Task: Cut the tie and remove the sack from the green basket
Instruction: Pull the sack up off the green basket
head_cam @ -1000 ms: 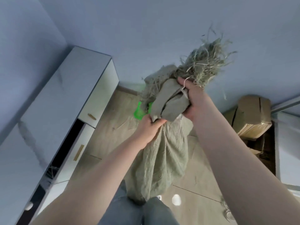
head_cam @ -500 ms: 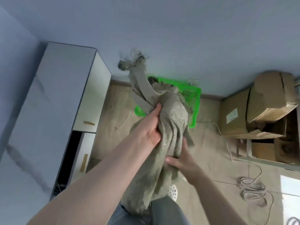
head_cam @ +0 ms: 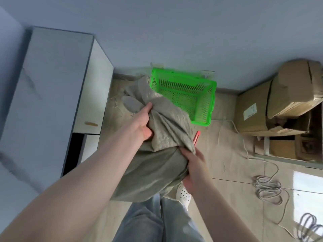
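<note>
**Sack out of the basket**

We grip the sack [head_cam: 162, 137] with both hands: left hand [head_cam: 139, 126] bunching its upper folds, right hand [head_cam: 194, 168] clutching below. It hangs clear of the empty green basket [head_cam: 206, 102]. Next, we judge, set it down.

Grey-green sack [head_cam: 162, 154], bright green perforated basket [head_cam: 206, 102], red cutter [head_cam: 197, 136].

Sack [head_cam: 157, 154] hides most of red cutter [head_cam: 197, 137] and part of the near white shoe [head_cam: 183, 193]. Right fingertips buried under cloth. Cable coil [head_cam: 309, 224] cut off at right edge.
</note>
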The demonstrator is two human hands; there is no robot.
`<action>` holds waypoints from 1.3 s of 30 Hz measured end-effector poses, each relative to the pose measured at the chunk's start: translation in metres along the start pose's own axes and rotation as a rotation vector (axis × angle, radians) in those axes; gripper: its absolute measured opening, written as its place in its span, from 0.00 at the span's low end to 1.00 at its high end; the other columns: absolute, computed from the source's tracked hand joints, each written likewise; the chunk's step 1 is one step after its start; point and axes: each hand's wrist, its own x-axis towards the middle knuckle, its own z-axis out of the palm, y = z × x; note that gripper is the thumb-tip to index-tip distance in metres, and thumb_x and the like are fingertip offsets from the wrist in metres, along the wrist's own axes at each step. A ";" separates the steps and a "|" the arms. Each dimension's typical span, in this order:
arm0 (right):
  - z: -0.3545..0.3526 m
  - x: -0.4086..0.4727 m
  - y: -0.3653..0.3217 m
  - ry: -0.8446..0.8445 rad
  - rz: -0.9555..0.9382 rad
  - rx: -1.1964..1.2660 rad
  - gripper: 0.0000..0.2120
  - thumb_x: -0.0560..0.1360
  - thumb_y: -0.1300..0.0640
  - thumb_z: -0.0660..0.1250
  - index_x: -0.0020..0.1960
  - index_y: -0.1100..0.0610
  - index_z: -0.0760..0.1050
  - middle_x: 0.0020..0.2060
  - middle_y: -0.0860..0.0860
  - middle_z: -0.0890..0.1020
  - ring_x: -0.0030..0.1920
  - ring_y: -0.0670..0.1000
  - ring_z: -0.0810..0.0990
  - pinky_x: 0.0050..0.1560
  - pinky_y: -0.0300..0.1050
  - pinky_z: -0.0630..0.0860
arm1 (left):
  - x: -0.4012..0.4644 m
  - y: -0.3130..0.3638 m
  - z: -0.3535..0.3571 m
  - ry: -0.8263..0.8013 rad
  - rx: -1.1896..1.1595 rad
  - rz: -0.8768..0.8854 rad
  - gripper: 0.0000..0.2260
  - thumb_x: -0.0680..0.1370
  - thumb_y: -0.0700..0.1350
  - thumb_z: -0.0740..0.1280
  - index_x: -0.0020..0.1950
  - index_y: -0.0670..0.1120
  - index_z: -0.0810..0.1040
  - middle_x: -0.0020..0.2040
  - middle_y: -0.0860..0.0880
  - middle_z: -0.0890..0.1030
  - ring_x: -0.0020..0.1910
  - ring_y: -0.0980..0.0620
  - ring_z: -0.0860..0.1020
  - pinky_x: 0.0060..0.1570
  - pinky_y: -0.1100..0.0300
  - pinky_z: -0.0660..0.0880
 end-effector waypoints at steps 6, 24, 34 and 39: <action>0.016 0.009 -0.031 0.071 0.114 0.050 0.14 0.74 0.65 0.67 0.59 0.62 0.77 0.51 0.60 0.84 0.51 0.58 0.83 0.47 0.49 0.81 | 0.006 0.024 0.012 -0.140 0.210 0.128 0.29 0.70 0.64 0.71 0.61 0.44 0.77 0.54 0.44 0.84 0.51 0.47 0.83 0.56 0.49 0.78; 0.049 0.120 -0.141 0.060 0.141 0.230 0.14 0.79 0.58 0.62 0.62 0.62 0.76 0.58 0.59 0.82 0.59 0.58 0.80 0.64 0.56 0.74 | 0.111 0.034 -0.034 0.192 1.481 0.830 0.28 0.72 0.58 0.73 0.66 0.48 0.72 0.56 0.41 0.80 0.56 0.38 0.79 0.49 0.50 0.74; 0.070 0.237 -0.142 0.019 0.238 -0.060 0.12 0.76 0.61 0.69 0.58 0.63 0.79 0.50 0.61 0.84 0.47 0.58 0.84 0.46 0.56 0.82 | 0.119 0.035 0.077 -0.223 1.122 0.758 0.56 0.60 0.57 0.80 0.77 0.62 0.45 0.68 0.48 0.71 0.64 0.50 0.73 0.64 0.53 0.71; 0.074 0.275 -0.169 -0.142 0.242 -0.092 0.20 0.74 0.50 0.72 0.60 0.63 0.77 0.56 0.59 0.83 0.55 0.56 0.83 0.60 0.53 0.78 | 0.148 0.042 0.114 -0.098 1.199 0.769 0.36 0.66 0.55 0.78 0.68 0.48 0.68 0.59 0.52 0.80 0.59 0.52 0.78 0.51 0.68 0.69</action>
